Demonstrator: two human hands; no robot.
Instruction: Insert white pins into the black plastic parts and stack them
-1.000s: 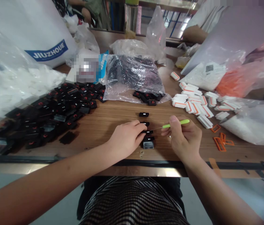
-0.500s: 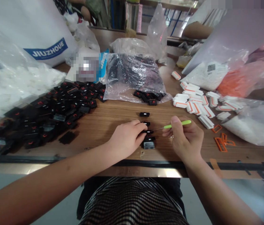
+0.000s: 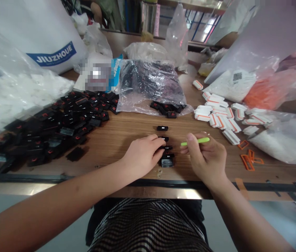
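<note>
near the front edge of the brown wooden tabletop (image 3: 127, 131), a small black oblong block (image 3: 168, 147) was pinched by the left hand (image 3: 142, 154); beside it, a slim lime-green rod-like tool (image 3: 203, 140) was pinched in the right hand (image 3: 211, 154).

The tool (image 3: 195, 141) is slim and bright green, gripped nearly level to the right of the blocks (image 3: 162, 128), its right end slightly higher. The blocks are small, black and oblong, five in a near-to-far row. The farthest lies apart, white marks on its near side. The next two are partly covered at the left. The nearest shows a grey, toothed face.
</note>
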